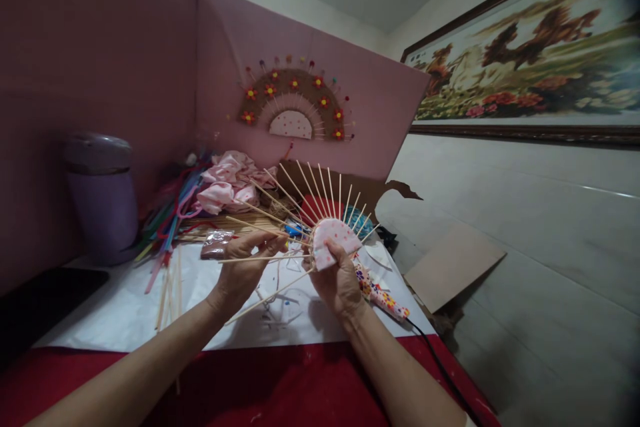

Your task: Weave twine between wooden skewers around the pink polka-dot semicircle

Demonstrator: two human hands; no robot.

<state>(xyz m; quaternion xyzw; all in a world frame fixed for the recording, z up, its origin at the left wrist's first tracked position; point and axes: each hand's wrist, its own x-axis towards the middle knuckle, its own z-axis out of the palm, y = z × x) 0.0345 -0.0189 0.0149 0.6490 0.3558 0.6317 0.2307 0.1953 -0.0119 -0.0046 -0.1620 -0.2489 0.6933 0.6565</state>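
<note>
My right hand (341, 283) grips a half-round piece covered in pink dotted fabric (336, 240), thumb on its front face. Thin wooden sticks (320, 187) fan out from its curved edge, making a fan-shaped frame. On the left side of the frame, my left hand (246, 263) is closed in a pinch among the lower sticks. One stick crosses in front of its fingers; what the fingertips hold is too small to make out. Behind the right hand lies a glue gun with a flower-patterned cover (383, 293), its black cord trailing down the table's right side.
A finished-looking fan with flowers (295, 83) is pinned to the pink board (375, 107). Crumpled pink fabric (233, 180), coloured pipe cleaners (175, 207), loose sticks (170, 293) and a small brown packet (216, 245) lie at left. A purple bin (103, 200) stands beyond.
</note>
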